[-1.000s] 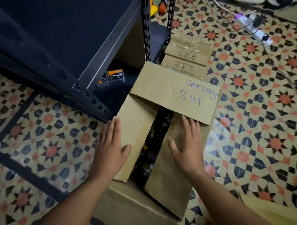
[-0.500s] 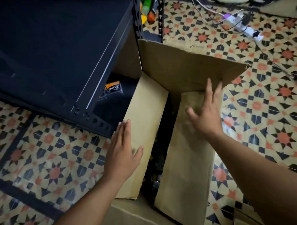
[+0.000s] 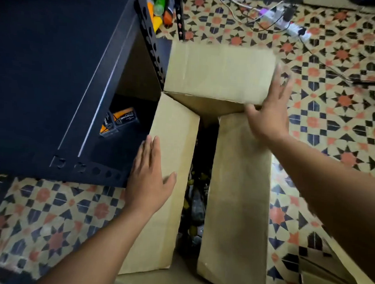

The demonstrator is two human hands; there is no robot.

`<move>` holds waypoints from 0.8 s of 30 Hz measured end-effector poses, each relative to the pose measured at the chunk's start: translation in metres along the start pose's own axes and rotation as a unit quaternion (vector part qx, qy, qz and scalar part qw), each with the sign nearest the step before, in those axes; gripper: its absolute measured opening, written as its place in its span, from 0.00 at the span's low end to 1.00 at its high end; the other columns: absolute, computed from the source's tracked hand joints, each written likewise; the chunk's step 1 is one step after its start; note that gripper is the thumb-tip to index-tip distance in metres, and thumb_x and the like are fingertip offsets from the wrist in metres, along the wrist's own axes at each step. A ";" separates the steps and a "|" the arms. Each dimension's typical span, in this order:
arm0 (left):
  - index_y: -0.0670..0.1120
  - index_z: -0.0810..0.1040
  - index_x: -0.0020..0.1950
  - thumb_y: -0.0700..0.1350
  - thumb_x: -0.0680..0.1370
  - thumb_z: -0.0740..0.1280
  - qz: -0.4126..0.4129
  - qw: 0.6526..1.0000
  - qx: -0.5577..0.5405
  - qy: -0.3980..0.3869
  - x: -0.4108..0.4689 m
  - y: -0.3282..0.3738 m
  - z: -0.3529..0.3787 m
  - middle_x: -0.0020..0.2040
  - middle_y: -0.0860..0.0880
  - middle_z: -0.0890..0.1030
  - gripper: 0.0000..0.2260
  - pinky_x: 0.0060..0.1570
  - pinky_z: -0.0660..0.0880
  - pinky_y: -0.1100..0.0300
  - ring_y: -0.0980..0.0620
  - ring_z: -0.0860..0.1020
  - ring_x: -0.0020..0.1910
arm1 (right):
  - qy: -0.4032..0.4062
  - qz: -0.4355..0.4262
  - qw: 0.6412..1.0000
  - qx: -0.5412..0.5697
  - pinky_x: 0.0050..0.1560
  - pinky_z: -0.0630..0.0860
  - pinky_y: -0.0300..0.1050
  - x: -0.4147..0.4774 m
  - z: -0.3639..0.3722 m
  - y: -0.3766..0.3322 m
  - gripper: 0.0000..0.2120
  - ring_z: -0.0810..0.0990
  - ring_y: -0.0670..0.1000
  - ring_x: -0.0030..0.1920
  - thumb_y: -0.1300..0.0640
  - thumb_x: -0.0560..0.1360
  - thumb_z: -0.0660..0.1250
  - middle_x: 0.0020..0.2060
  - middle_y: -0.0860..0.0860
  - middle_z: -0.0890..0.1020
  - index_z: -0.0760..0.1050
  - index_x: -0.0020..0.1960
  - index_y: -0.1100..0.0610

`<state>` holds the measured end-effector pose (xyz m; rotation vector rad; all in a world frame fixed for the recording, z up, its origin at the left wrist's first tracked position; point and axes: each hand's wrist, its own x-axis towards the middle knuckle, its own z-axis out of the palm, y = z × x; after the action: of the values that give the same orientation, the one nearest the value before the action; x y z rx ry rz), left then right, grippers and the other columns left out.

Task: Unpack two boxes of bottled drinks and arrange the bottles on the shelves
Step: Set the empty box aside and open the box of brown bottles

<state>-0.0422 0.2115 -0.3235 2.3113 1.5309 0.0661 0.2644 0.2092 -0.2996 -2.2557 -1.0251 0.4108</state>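
cardboard box (image 3: 234, 240), centre of the frame, on patterned tile floor (image 3: 333, 126), just beside a dark metal shelf unit (image 3: 56, 71) at upper left.
far flap (image 3: 219, 72): raised, tilted back.
left flap (image 3: 174, 137) and right flap (image 3: 241, 165): partly closed, with a gap between them.
bottles (image 3: 195, 208): dim, seen through that gap, inside the box.
my left hand (image 3: 150, 183): flat on the left flap, fingers straight and together.
my right hand (image 3: 269, 115): fingers spread, palm against the far flap's right edge.
coloured bottles (image 3: 160, 5), green and orange: on the shelf, top centre.
small orange-and-black cartons (image 3: 125, 117): on a lower shelf.
power strip (image 3: 294, 30): upper right.
second cardboard box (image 3: 326, 276): lower right corner.
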 end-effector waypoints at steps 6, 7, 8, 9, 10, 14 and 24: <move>0.52 0.34 0.82 0.59 0.80 0.64 -0.026 1.000 0.007 -0.003 0.000 0.008 -0.001 0.82 0.53 0.35 0.44 0.77 0.54 0.52 0.52 0.39 0.81 | -0.112 -0.029 0.990 -0.084 0.80 0.55 0.58 -0.009 0.016 0.005 0.47 0.61 0.56 0.79 0.47 0.78 0.70 0.79 0.53 0.65 0.40 0.84 0.45; 0.52 0.34 0.82 0.59 0.80 0.64 -0.028 1.000 0.007 -0.009 0.001 0.008 -0.002 0.82 0.54 0.35 0.44 0.77 0.57 0.51 0.52 0.39 0.81 | -0.103 -0.046 0.988 -0.104 0.81 0.51 0.57 -0.018 0.018 0.009 0.46 0.57 0.55 0.81 0.46 0.79 0.69 0.81 0.52 0.62 0.42 0.84 0.47; 0.52 0.35 0.82 0.59 0.80 0.64 -0.027 0.999 0.008 -0.014 0.002 0.008 -0.003 0.82 0.54 0.35 0.44 0.76 0.58 0.51 0.52 0.39 0.81 | -0.094 -0.057 0.987 -0.118 0.82 0.48 0.55 -0.026 0.019 0.013 0.44 0.53 0.54 0.82 0.46 0.79 0.68 0.82 0.52 0.59 0.44 0.84 0.48; 0.52 0.35 0.82 0.58 0.80 0.65 -0.021 1.000 0.011 -0.019 0.002 0.006 -0.004 0.82 0.54 0.35 0.44 0.76 0.58 0.50 0.52 0.38 0.81 | -0.088 -0.060 0.987 -0.120 0.82 0.46 0.54 -0.036 0.017 0.017 0.41 0.51 0.53 0.83 0.45 0.80 0.67 0.83 0.51 0.56 0.47 0.84 0.49; 0.52 0.35 0.82 0.58 0.80 0.65 -0.009 1.000 0.016 -0.022 0.001 0.003 -0.004 0.82 0.53 0.35 0.44 0.77 0.55 0.50 0.52 0.37 0.81 | -0.087 -0.056 0.988 -0.116 0.81 0.45 0.53 -0.047 0.015 0.021 0.39 0.50 0.52 0.83 0.45 0.80 0.67 0.83 0.51 0.55 0.49 0.84 0.49; 0.48 0.40 0.83 0.56 0.78 0.68 0.055 0.995 0.083 -0.009 -0.019 -0.009 0.004 0.83 0.45 0.46 0.46 0.80 0.44 0.45 0.46 0.41 0.82 | -0.113 -0.067 0.984 -0.117 0.79 0.43 0.48 -0.112 0.008 0.033 0.35 0.47 0.51 0.83 0.46 0.81 0.67 0.83 0.50 0.55 0.56 0.83 0.50; 0.49 0.35 0.82 0.62 0.72 0.73 0.144 0.978 0.136 -0.062 -0.121 -0.032 0.019 0.83 0.44 0.55 0.55 0.79 0.43 0.41 0.44 0.52 0.82 | -0.187 -0.039 0.961 -0.200 0.78 0.32 0.53 -0.282 0.006 0.035 0.39 0.36 0.50 0.82 0.36 0.78 0.64 0.84 0.49 0.47 0.51 0.83 0.43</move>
<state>-0.1152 0.1081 -0.3321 2.6805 1.1989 -0.2224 0.0981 -0.0199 -0.3192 -2.5369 -1.4972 0.6640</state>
